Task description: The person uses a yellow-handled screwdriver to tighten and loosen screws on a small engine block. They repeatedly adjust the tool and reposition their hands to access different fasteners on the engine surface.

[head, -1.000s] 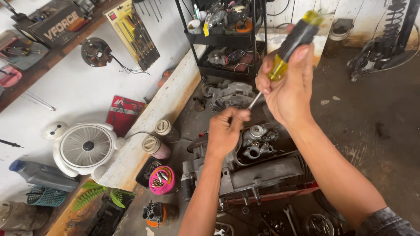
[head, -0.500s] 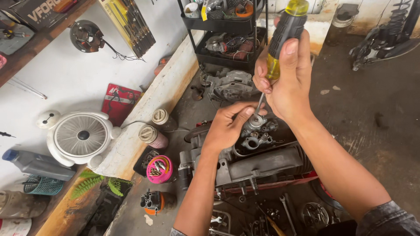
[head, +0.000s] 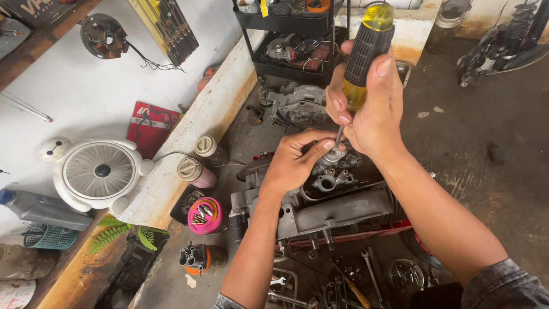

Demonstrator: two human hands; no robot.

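**Screwdriver set down into an engine block on a crowded workshop floor**

The right hand [head: 374,114] is wrapped tight around the black-and-yellow handle of a screwdriver [head: 363,54], held nearly upright, its thin shaft running down to a small metal part [head: 330,160] on top of the grey engine block [head: 337,209]. The left hand [head: 297,163] curls around that same part, thumb and fingertips pinching it right where the shaft meets it.

Taking the engine block as the landmark: to its right, the dark concrete floor [head: 486,154] lies open. To its left there is little room, with two capped cans [head: 200,163] standing just beside a low pale ledge [head: 189,137] that runs away along the white wall. Near the block's lower left corner sits a round pink tub [head: 205,216] holding small screws or bits. Beyond the block's far edge stands a black shelf cart [head: 297,34], its trays packed with engine parts and wires. Below the block's near edge, wrenches [head: 372,274] and loose tools lie scattered close together. Further left, past the ledge, a white fan [head: 100,171] rests against the wall.
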